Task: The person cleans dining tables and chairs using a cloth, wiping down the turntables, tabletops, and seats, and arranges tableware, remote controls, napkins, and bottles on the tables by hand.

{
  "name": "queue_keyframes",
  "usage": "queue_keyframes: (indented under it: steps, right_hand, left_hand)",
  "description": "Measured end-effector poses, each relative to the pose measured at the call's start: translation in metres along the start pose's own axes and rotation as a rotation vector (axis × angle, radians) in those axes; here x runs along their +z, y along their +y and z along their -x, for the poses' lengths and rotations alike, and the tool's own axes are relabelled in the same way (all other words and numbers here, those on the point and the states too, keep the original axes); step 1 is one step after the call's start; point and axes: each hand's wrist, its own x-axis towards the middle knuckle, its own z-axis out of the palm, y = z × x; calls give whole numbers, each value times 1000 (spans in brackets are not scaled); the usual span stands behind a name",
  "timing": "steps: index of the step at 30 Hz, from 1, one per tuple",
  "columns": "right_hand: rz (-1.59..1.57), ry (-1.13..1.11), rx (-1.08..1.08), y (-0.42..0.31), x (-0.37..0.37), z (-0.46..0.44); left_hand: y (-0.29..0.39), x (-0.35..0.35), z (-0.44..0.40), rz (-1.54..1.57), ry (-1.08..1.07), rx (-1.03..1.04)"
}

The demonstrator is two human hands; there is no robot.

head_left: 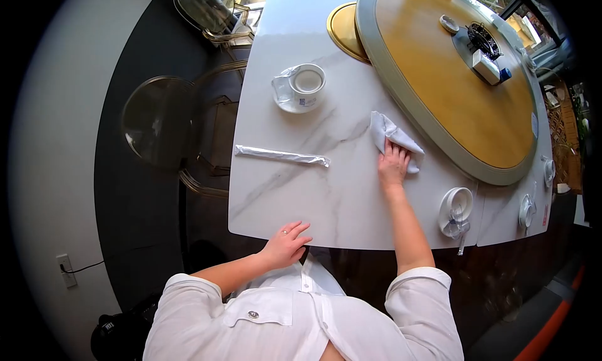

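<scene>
Starting far left, we've got a white rectangular wall outlet with a black cord plugged in. Next over, a see-through smoky chair with a rounded back stands beside the white, grey-veined marble-look table. On that side of the table lies a long, thin white wrapped packet, just about level.

Our left hand is down at the near edge, fingers loosely spread and a bit bent, a ring on one, nothing in its grasp. We can't tell if it's actually touching the tabletop. Farther in sits a stack of white round dishes in clear wrap, and beyond that a shiny gold round plate partly tucked under the turntable.

Around the middle, a crumpled white cloth lies on the table near the turntable's rim. Our right hand is on top of it, fingers extended and close together; we can't tell whether they pinch any fabric. Right of that are a second white dish set near the edge and the big round gold-topped turntable with a grey rim, carrying a white box.
</scene>
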Motion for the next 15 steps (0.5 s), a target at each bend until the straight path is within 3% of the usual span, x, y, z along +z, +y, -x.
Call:
queue_keyframes:
  steps: [2,4,7,9,12,15]
  right_hand:
    - [20,77,-66,-5,0,31]
    - [49,10,-37,-14,-7,71]
    - [118,25,-28,-24,-8,128]
    - [142,60,12,-37,0,165]
    - [130,16,111,-95,-12,203]
    - [57,-83,114,-171,-15,221]
  left_hand:
    - [0,11,10,15,141,-46]
    - [4,21,17,33,156,-39]
    - [2,24,20,138,102,123]
    - [-9,22,30,163,70,116]
    - [-28,6,67,187,14,63]
    - [-58,-10,116,152,90,-8]
